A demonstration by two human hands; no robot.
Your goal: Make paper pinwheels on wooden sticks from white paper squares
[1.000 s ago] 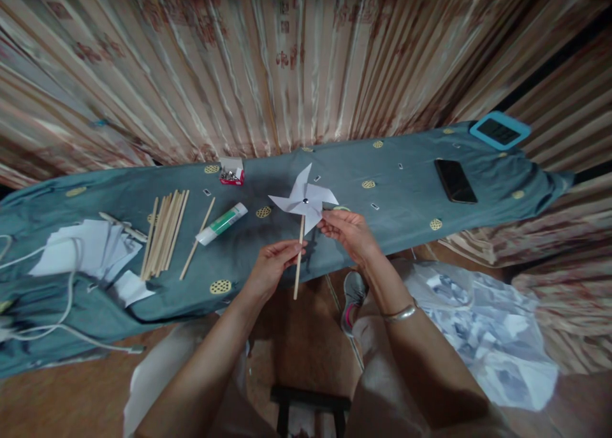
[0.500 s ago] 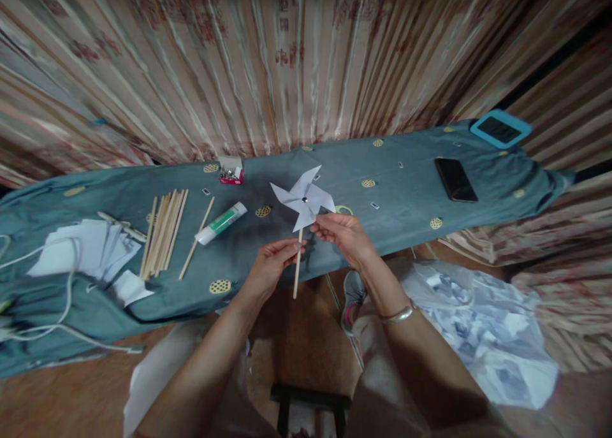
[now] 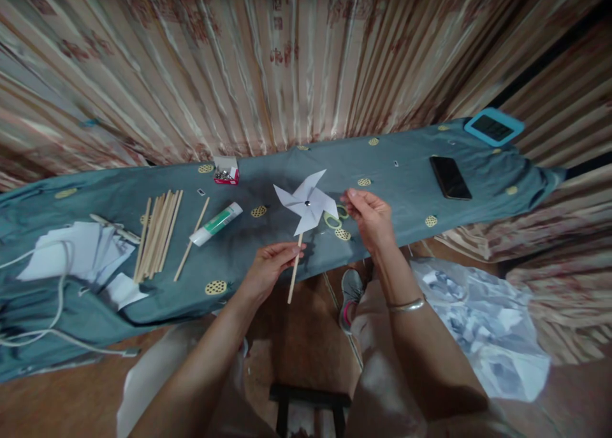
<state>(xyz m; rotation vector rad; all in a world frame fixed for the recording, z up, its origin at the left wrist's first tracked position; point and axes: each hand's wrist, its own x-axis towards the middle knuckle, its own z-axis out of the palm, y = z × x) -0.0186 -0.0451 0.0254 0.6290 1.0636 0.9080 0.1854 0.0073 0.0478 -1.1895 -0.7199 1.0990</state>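
Observation:
A white paper pinwheel (image 3: 313, 196) with a shiny metal pin at its centre sits on a thin wooden stick (image 3: 293, 277). My left hand (image 3: 272, 266) pinches that stick between thumb and fingers, below the paper blades. To the right of the blades, my right hand (image 3: 373, 218) is raised with loosely bent fingers and nothing visible in them; it does not touch the pinwheel. Scissors with pale green handles (image 3: 332, 220) lie behind the pinwheel, mostly hidden by it.
On the cloth-covered table (image 3: 401, 202) lie wooden sticks (image 3: 157, 237), a glue stick (image 3: 217, 224), a red box of pins (image 3: 226, 172), paper sheets (image 3: 90, 250), a white cable (image 3: 62, 285), a phone (image 3: 450, 178) and a blue-framed clock (image 3: 495, 127). A plastic bag of scraps (image 3: 482, 329) rests on the floor.
My right hand has let go of the pinwheel and moved right and slightly up. The pinwheel stays in my left hand, tilted a little more to the right. More of the scissors' handles shows.

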